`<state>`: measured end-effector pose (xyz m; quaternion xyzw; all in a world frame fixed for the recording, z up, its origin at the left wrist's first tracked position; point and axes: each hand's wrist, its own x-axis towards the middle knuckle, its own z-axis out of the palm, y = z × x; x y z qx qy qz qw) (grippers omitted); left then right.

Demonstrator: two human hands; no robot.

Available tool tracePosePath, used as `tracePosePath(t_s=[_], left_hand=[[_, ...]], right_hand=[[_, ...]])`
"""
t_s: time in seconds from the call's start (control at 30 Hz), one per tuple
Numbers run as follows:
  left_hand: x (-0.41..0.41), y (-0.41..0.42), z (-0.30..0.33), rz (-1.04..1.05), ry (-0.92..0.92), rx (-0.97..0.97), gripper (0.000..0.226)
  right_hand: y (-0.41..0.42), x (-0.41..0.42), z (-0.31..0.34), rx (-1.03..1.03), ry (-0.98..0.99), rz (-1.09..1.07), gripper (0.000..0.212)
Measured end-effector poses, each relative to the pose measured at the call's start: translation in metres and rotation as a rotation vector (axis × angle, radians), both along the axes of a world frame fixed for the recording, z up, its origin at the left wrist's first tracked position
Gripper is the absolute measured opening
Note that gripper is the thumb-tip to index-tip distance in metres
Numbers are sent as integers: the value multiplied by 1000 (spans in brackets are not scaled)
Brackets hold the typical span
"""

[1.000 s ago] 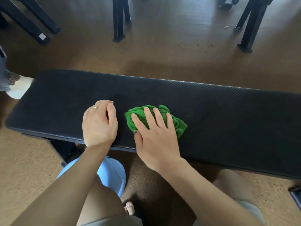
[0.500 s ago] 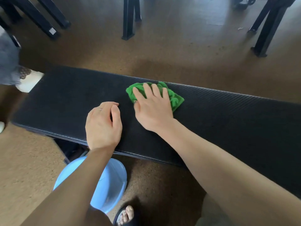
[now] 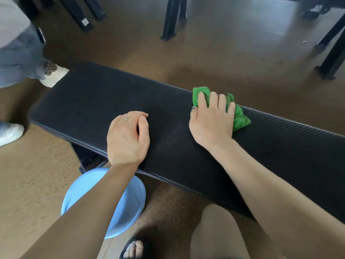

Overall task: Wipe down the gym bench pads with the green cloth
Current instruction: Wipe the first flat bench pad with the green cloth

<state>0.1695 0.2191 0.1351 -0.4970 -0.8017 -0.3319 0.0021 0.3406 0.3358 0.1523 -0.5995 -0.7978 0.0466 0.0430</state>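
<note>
Pressing the green cloth against the bench pad's far edge, the right hand clamps it while the left hand rests loosely curled, holding nothing, nearby.

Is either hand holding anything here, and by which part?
The right hand presses the bunched green cloth from above at the bench pad's far edge, fingers curled over its middle. The left hand holds nothing, resting on the pad.

Right hand presses green cloth onto bench pad's far edge.
</note>
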Motion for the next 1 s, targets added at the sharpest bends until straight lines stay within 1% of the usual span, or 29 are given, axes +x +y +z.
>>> tracePosePath(t_s=[0.13, 0.23, 0.3, 0.37, 0.43, 0.5, 0.6, 0.7, 0.8, 0.87, 0.93, 1.0], left_hand=[[-1, 0, 2, -26, 21, 26, 40], [-2, -1, 2, -24, 20, 39, 44], [-3, -1, 2, -21, -20, 29, 45], [-3, -3, 2, -24, -56, 16, 46], [-1, -5, 2, -28, -68, 7, 45], [0, -5, 2, -47, -72, 3, 46], [-1, -2, 4, -52, -95, -14, 48], [-3, -3, 5, -73, -111, -7, 51], [-6, -6, 7, -106, -142, 37, 48], [-10, -8, 9, -177, -178, 95, 43], [-27, -14, 17, -212, -222, 159, 39], [-60, -24, 24, -208, -136, 170, 36]], right_hand=[[-39, -47, -4, 15, 16, 278, 58], [-53, -32, -5, 40, 70, 371, 58], [-75, 4, -1, 22, 53, 355, 55], [-109, 45, 3, 0, 25, 293, 54], [-128, 64, 6, -21, 29, 252, 54], [-115, 57, 3, -5, 25, 247, 55], [-60, 15, -4, 44, -2, 244, 58], [-22, -23, -5, 33, 2, 161, 55], [-56, -34, -2, 5, 33, 147, 53], [-102, -20, 2, -4, 50, 189, 56], [-131, -5, 5, -44, 31, 222, 58], [-132, 5, 7, -63, 0, 167, 59]])
